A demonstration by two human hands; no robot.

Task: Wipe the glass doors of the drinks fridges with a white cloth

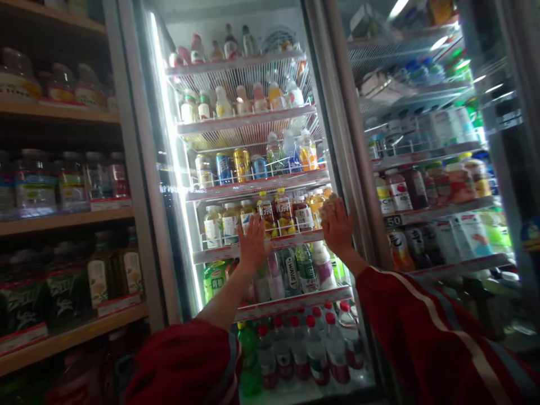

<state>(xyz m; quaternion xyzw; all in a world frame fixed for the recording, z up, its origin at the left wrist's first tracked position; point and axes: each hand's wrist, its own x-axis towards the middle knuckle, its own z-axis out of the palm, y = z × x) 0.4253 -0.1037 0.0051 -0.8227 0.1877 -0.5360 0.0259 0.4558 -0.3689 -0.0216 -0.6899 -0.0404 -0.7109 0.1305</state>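
Note:
Both my arms, in red sleeves with pale stripes, reach toward a lit drinks fridge. My left hand (253,244) is open, fingers spread and pointing up, in front of the middle shelf. It is nearest to bottles with yellow caps (284,211) and a white-labelled bottle (230,224). My right hand (338,229) is also open, its fingers stretched upward by the right door frame (337,129). A pale blurred shape beside its fingers may be its reflection in the glass. I cannot tell whether either palm touches the glass. No held item shows.
Higher up stand several cans (242,165) and small bottles (259,97). Red-capped bottles (315,346) fill the fridge bottom. Wooden shelves (63,221) with bottles are on the left. Another fridge with drinks (399,189) stands on the right.

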